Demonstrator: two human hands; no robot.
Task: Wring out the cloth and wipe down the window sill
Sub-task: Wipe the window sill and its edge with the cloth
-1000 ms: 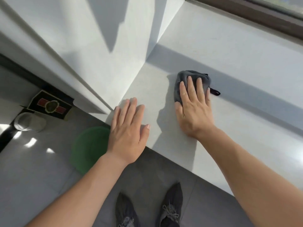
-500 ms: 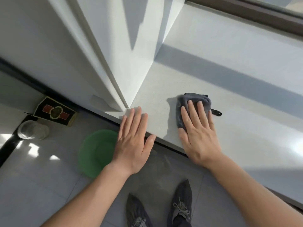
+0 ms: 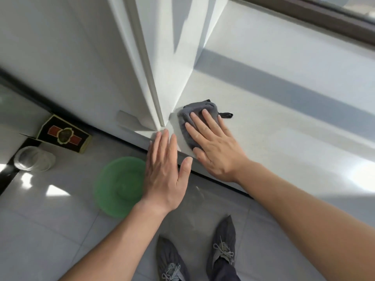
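A bunched grey cloth (image 3: 187,114) with a small black loop lies on the white window sill (image 3: 284,122), right beside the sill's left corner where it meets the white wall. My right hand (image 3: 213,142) presses flat on the cloth with straight fingers, covering its near half. My left hand (image 3: 164,167) lies flat with straight fingers at the sill's front left edge, its fingertips touching the corner and its palm hanging over the floor. It holds nothing.
A green basin (image 3: 117,185) stands on the tiled floor below my left hand. Further left are a dark box with a red and gold label (image 3: 64,133) and a clear container (image 3: 33,159). The dark window frame (image 3: 304,11) runs along the back. My shoes (image 3: 223,244) stand below.
My right hand has slid the cloth left and toward the front edge, into the sill's corner by the wall. My left hand has drawn back to the sill's edge.
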